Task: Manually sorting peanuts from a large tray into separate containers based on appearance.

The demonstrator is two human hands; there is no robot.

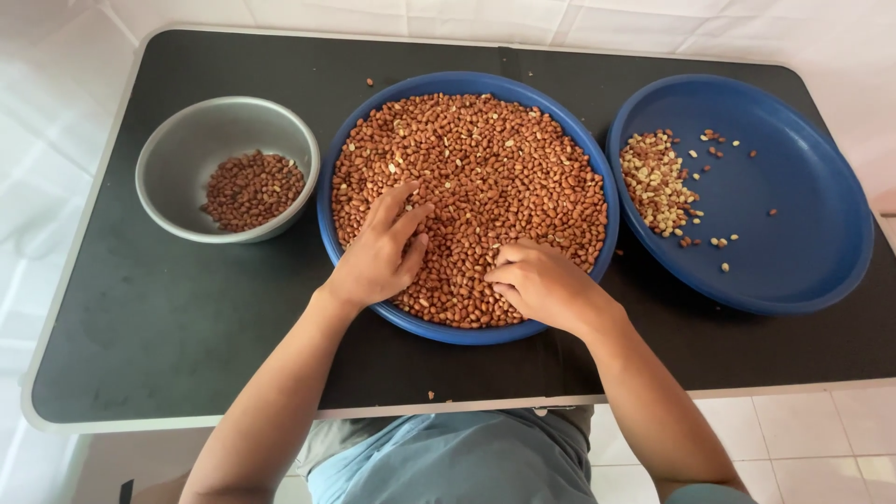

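A wide blue plate (467, 84) in the middle of the black table holds a thick layer of reddish-brown peanuts (485, 177). My left hand (378, 252) lies on the peanuts at the plate's near left, fingers spread and resting on them. My right hand (541, 280) is at the plate's near right edge, its fingers curled and pinched together among the peanuts; whether it holds any I cannot tell.
A grey metal bowl (177, 149) at the left holds a small heap of brown peanuts. A second blue plate (803, 187) at the right carries a patch of pale skinless peanuts (658, 182) and a few strays. White tiled floor surrounds the table (187, 317).
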